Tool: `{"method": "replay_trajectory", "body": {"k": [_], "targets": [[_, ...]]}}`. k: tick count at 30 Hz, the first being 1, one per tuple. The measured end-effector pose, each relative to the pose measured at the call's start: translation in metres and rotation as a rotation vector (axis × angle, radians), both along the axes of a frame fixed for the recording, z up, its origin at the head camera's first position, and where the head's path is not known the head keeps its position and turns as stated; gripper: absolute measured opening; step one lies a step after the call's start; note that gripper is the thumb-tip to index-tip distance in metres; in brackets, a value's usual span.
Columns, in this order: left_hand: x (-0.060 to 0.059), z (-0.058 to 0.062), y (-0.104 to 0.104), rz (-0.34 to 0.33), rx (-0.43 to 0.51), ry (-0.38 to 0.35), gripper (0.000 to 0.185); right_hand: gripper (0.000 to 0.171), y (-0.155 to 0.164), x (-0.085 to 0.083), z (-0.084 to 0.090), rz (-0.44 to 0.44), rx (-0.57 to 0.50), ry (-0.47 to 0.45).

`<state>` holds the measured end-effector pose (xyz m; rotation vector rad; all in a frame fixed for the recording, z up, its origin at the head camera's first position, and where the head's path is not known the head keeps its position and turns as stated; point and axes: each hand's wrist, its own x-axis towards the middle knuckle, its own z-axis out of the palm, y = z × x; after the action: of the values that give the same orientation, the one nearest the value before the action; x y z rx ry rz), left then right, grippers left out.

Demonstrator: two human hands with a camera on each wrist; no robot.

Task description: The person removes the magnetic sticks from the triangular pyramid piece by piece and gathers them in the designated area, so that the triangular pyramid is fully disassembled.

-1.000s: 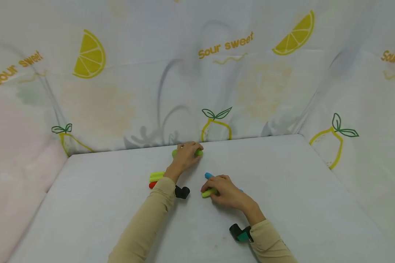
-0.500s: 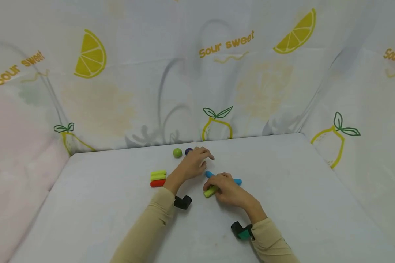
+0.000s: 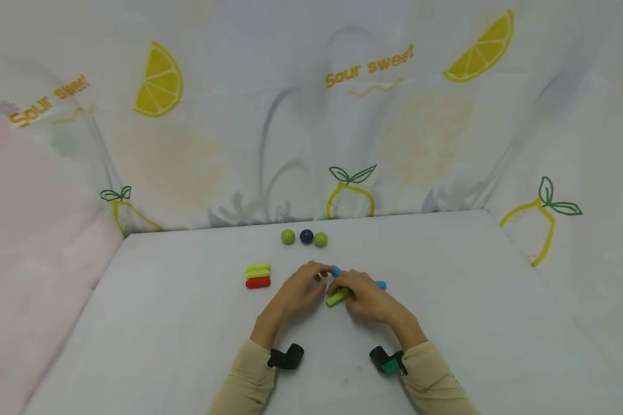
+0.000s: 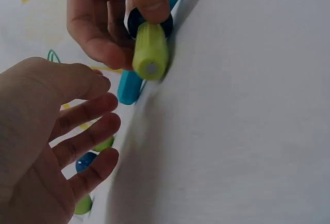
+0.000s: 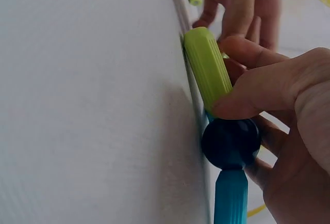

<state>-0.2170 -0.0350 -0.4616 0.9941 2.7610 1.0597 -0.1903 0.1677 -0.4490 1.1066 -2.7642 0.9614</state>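
Observation:
My right hand (image 3: 366,297) pinches a lime-green ribbed rod (image 5: 208,69) between thumb and fingers. One end of that rod meets a dark blue ball (image 5: 230,144), to which a blue rod (image 5: 231,195) is joined. A second blue rod (image 4: 130,87) shows on the ball's other side in the left wrist view. Beside this piece my left hand (image 3: 301,288) holds nothing, its fingers loosely bent and spread. In the head view its fingertips lie close to the blue rod's far end (image 3: 336,270); whether they touch it I cannot tell.
Two lime-green balls (image 3: 288,237) flank a dark blue ball (image 3: 306,236) near the table's back edge. Left of my hands lie two yellow-green rods (image 3: 258,267) and a red rod (image 3: 258,282), side by side. A printed cloth (image 3: 239,144) hangs behind the white table (image 3: 472,323).
My left hand has let go of a lime-green ball at the back and come nearer, beside the right hand. The right hand keeps its hold on the green rod, nearly in place.

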Motion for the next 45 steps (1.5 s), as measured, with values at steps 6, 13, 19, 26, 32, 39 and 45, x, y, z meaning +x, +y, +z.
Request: {"method": "replay_trajectory", "body": {"k": [6,13,19,26,32,39,45], "targets": [[0.015,-0.01,-0.001,0.044,0.061,-0.03,0.016,0.032,0.0,-0.003,-0.001,-0.014,-0.033,0.058],[0.02,-0.007,-0.005,0.021,0.077,-0.07,0.013,0.031,0.003,-0.003,-0.002,-0.137,-0.055,0.093],[0.02,-0.007,-0.009,-0.013,0.077,-0.07,0.012,0.021,0.006,0.0,0.002,-0.342,-0.011,0.084],[0.015,-0.009,-0.011,0.045,0.105,0.098,0.018,0.025,0.0,0.002,0.003,-0.468,0.099,0.057],[0.014,-0.008,-0.008,0.064,0.091,0.163,0.03,0.026,0.001,0.0,0.004,-0.312,0.098,0.041],[0.016,-0.012,-0.004,0.065,0.016,0.103,0.029,0.026,0.0,0.003,0.005,-0.197,0.083,-0.028],[0.015,-0.015,0.001,0.076,0.043,0.095,0.024,0.028,-0.003,0.007,0.005,-0.267,0.1,-0.03]]}}
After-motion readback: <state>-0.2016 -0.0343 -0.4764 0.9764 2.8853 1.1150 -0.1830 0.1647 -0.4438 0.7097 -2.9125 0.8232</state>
